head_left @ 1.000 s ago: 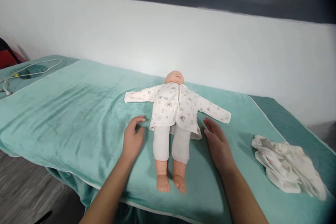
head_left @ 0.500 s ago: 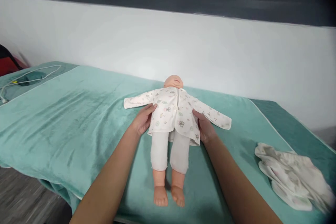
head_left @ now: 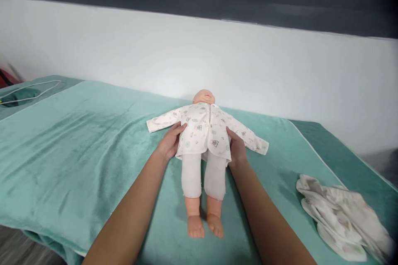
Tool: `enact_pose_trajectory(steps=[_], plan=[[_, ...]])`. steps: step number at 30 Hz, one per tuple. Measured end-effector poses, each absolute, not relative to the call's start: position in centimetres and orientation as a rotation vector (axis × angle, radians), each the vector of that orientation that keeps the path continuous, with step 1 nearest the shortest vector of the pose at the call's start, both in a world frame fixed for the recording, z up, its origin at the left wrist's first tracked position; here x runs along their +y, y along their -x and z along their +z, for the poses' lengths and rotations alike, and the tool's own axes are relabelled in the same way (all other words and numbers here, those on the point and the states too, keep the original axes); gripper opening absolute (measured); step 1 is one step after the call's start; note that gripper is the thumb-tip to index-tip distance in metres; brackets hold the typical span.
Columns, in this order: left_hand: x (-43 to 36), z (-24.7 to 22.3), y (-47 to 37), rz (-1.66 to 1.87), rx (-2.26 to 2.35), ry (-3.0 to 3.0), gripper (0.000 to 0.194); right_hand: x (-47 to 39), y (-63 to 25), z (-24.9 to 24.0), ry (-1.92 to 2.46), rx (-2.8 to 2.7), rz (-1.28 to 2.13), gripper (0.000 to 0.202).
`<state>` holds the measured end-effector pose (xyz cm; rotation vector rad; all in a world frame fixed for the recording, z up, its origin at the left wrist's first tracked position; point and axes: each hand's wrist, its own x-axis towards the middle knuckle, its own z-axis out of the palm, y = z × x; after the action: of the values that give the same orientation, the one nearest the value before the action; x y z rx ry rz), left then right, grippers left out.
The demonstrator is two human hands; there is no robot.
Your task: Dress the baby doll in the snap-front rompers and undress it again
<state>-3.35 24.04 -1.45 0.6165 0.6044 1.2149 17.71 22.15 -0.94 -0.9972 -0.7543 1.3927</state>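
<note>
A baby doll [head_left: 203, 132] lies on its back in the middle of a teal towel [head_left: 87, 149], head toward the wall. It wears a white printed jacket with sleeves spread out and white leggings, feet bare. My left hand [head_left: 169, 143] grips the doll's torso on its left side, fingers under the jacket hem. On the other side my right hand [head_left: 236, 149] holds the torso in the same way.
A crumpled white printed garment [head_left: 342, 215] lies on the towel at the right. A white cable [head_left: 34, 93] rests on the far left of the padded table. A white wall runs behind the table, with a dark window frame above.
Both hands moved in from beside the doll's legs and closed on the sides of its torso. The doll has shifted slightly and the right sleeve now lies closer in.
</note>
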Motion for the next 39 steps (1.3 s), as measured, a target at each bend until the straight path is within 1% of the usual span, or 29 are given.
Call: enact_pose_trajectory(steps=[4, 8, 11, 13, 16, 18, 20, 24, 26, 29, 32, 33, 35, 37, 39], plan=[[23.2, -1.4, 3.5, 1.206, 0.591, -0.634, 0.044, 21.9, -18.1, -0.9, 0.984, -0.702, 1.387, 0.041], [22.1, -1.4, 3.7, 1.248, 0.633, -0.633, 0.036, 21.2, -19.7, -0.9, 0.915, -0.64, 1.37, 0.029], [21.5, -1.8, 4.6, 1.283, 0.683, -0.605, 0.03, 20.1, -21.8, -1.1, 0.893, -0.469, 1.267, 0.018], [21.0, -2.1, 5.8, 1.28, 0.685, -0.591, 0.026, 19.0, -23.1, -1.2, 0.874, -0.374, 1.195, 0.017], [19.7, -2.3, 7.8, 1.256, 0.676, -0.623, 0.031, 17.6, -24.1, -1.0, 0.862, -0.371, 1.102, 0.022], [18.5, -2.2, 8.6, 1.251, 0.697, -0.697, 0.042, 17.1, -23.9, -1.1, 0.903, -0.449, 1.029, 0.028], [17.3, -2.1, 8.7, 1.259, 0.763, -0.805, 0.052, 16.5, -23.0, -1.3, 0.982, -0.567, 0.954, 0.038], [16.1, -2.4, 7.7, 1.232, 0.956, -1.084, 0.061, 14.1, -20.3, -2.0, 1.227, -0.961, 0.81, 0.058], [16.2, -2.7, 7.1, 1.223, 1.037, -1.234, 0.06, 12.2, -19.2, -2.2, 1.346, -1.23, 0.698, 0.066], [16.4, -3.0, 6.5, 1.21, 1.162, -1.514, 0.057, 10.0, -18.2, -2.1, 1.527, -1.503, 0.441, 0.065], [16.3, -3.2, 6.3, 1.149, 1.247, -1.796, 0.06, 9.7, -17.9, -1.8, 1.741, -1.499, 0.316, 0.059], [16.3, -3.2, 6.3, 1.126, 1.277, -1.859, 0.058, 9.9, -17.9, -1.7, 1.808, -1.471, 0.319, 0.056], [16.2, -3.3, 6.5, 1.094, 1.352, -1.937, 0.048, 10.3, -18.1, -1.4, 1.894, -1.418, 0.341, 0.048], [16.1, -3.5, 6.7, 1.099, 1.428, -1.963, 0.035, 10.6, -18.6, -1.3, 1.911, -1.346, 0.324, 0.04], [16.1, -3.7, 7.1, 1.138, 1.483, -1.944, 0.026, 10.6, -19.2, -1.4, 1.901, -1.245, 0.264, 0.037]])
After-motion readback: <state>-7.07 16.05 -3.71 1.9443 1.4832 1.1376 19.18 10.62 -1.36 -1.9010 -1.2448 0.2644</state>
